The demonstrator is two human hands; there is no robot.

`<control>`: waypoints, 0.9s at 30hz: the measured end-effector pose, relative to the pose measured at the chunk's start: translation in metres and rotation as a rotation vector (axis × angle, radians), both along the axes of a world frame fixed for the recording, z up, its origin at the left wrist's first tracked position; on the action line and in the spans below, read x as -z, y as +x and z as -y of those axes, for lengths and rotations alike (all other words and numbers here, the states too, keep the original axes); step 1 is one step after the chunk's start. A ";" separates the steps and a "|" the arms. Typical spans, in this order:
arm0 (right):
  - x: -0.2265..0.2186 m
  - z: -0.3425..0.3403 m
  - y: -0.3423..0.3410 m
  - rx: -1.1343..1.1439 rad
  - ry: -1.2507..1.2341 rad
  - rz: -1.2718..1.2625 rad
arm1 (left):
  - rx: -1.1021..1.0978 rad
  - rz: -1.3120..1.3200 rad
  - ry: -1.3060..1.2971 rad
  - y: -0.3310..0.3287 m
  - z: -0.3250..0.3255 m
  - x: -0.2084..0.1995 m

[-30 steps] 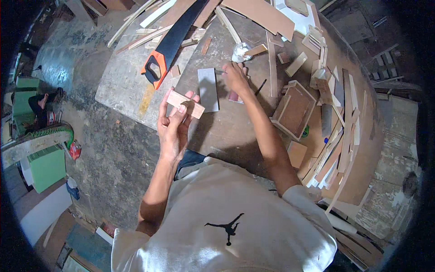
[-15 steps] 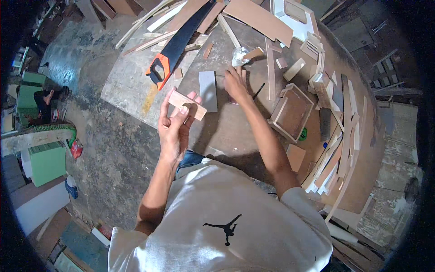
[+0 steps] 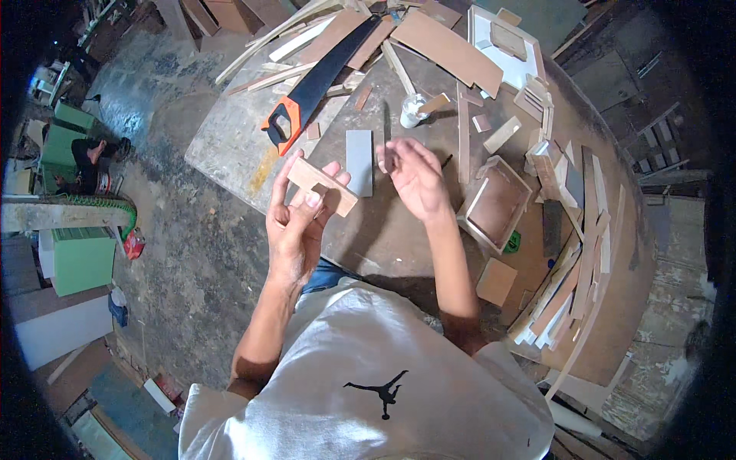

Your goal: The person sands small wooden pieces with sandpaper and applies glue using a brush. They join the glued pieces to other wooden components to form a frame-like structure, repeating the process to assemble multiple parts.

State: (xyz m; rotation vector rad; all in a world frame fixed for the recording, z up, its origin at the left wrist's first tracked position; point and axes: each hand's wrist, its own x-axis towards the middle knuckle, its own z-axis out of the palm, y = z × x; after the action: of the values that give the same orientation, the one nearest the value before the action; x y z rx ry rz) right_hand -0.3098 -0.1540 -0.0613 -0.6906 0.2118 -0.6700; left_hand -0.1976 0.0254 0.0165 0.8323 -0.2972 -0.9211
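My left hand grips a small pale wooden block between thumb and fingers, above the near edge of the worktable. To its right, my right hand is raised with its fingers closed on a thin dark flat strip that points away from me; its exact kind cannot be made out. Between the hands, a grey rectangular piece lies on the tabletop. Just beyond my right hand stands a white tub with a flat wooden stick leaning in it.
A handsaw with an orange and black handle lies at the far left of the table. An open wooden box sits to the right, beside stacked wood strips. Boards cover the far side. A person is at the left.
My right hand has drawn back from near the tub and risen with the thin dark strip in its fingers. The left hand keeps its hold on the wooden block.
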 end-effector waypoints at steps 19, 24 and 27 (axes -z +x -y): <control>-0.141 -0.038 -0.074 0.641 -1.780 -0.547 | 0.149 0.178 -0.133 -0.025 -0.009 -0.032; -0.149 -0.044 -0.075 0.738 -2.064 -0.584 | 0.166 0.227 -0.113 -0.028 -0.011 -0.036; -0.148 -0.047 -0.075 0.780 -2.140 -0.574 | 0.161 0.220 -0.134 -0.030 -0.012 -0.038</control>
State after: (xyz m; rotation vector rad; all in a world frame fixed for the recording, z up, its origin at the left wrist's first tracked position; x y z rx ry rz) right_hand -0.3853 -0.1068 0.0867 -2.9726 0.2253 -1.3228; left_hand -0.2281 0.0371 0.0541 0.7946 -0.6180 -0.9492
